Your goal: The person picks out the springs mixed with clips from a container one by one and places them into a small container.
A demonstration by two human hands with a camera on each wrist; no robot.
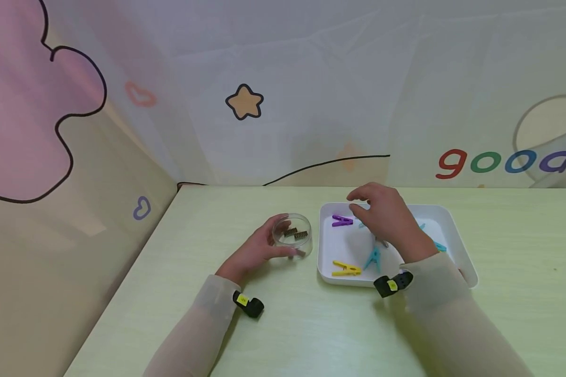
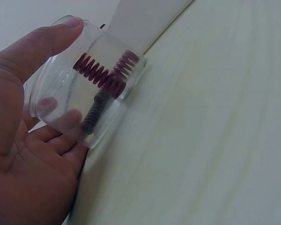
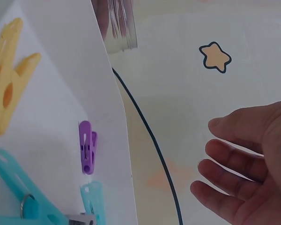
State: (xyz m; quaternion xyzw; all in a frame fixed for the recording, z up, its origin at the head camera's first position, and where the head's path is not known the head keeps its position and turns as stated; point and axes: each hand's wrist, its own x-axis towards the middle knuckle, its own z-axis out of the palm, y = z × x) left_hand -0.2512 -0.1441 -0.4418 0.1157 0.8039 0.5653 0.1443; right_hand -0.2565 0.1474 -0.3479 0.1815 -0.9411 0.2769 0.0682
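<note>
My left hand (image 1: 257, 248) grips a clear round plastic jar (image 1: 306, 245) from its left side, thumb and fingers curled about the wall. Inside the jar lie coil springs: a red spring (image 2: 94, 71) and a dark spring (image 2: 94, 115) show through the side in the left wrist view. The jar is at the table surface. Above the white tray (image 1: 325, 280) hangs my right hand (image 1: 384, 220), fingers loosely bent with nothing between them. Beneath and around it in the tray are a purple clothespin (image 1: 342, 220), a yellow clothespin (image 1: 346, 268) and a blue clothespin (image 1: 373, 258).
Further blue clothespins lie at the tray's right side, such as the blue clothespin (image 1: 439, 246), partly behind my right arm. The pale table (image 1: 311, 330) meets a printed cloth backdrop (image 1: 311, 104) at its far edge.
</note>
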